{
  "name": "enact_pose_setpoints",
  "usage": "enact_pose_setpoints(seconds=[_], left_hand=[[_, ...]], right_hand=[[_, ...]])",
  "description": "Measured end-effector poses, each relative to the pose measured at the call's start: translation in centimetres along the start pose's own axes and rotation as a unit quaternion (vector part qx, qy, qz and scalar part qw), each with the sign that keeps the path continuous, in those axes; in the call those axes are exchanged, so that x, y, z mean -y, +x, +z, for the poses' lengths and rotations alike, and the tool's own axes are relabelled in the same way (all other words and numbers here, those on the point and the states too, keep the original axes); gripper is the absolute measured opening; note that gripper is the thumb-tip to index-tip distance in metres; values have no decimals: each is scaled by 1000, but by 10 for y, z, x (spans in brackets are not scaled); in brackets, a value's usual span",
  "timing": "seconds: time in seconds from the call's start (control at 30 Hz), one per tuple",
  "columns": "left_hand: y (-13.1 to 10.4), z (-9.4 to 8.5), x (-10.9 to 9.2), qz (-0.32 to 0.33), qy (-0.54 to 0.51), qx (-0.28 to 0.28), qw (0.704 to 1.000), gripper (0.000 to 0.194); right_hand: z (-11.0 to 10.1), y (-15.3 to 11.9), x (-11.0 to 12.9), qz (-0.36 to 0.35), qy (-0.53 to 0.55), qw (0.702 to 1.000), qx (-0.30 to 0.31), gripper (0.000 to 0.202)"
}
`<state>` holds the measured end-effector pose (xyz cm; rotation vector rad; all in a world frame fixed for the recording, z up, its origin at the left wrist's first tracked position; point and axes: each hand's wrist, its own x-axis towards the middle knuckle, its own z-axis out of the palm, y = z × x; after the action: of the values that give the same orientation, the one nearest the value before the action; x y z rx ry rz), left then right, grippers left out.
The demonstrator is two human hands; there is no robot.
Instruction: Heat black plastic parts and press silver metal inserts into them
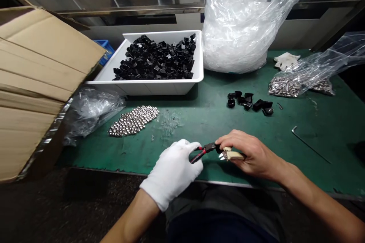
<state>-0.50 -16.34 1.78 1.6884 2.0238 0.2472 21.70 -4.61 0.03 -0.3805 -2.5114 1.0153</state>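
My left hand (175,169), in a white glove, is closed round the red and black handles of a pair of pliers (210,147). The pliers' jaws point right, up to the fingertips of my bare right hand (248,152). That hand is closed on a second tool, cutters with beige handles (234,155), whose bright metal tips point left. A small black part (218,149) shows at the pliers' jaws beside my right fingertips, mostly hidden. Past my right hand, several black plastic parts (247,101) lie loose on the green mat (188,121).
At the back stand a white bin (145,88) of black parts and a big clear plastic bag (236,26). Metal nuts or rings (134,120) lie left, near an open cardboard box (37,83). On the right are a bag of small metal pieces (285,86) and a hex key (310,146).
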Motion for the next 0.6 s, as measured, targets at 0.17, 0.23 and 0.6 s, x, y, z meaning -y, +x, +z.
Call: enact_pose_setpoints(seconds=[0.17, 0.23, 0.6], left_hand=[[1, 5, 1, 25, -12, 39, 999, 14], [2, 9, 3, 54, -1, 27, 998, 15], [24, 20, 5, -42, -250, -18, 967, 23]], right_hand=[[-3, -6, 2, 23, 46, 999, 1, 17], [-5, -7, 3, 38, 50, 998, -4, 16], [-3, -23, 8, 261, 102, 920, -276, 15]])
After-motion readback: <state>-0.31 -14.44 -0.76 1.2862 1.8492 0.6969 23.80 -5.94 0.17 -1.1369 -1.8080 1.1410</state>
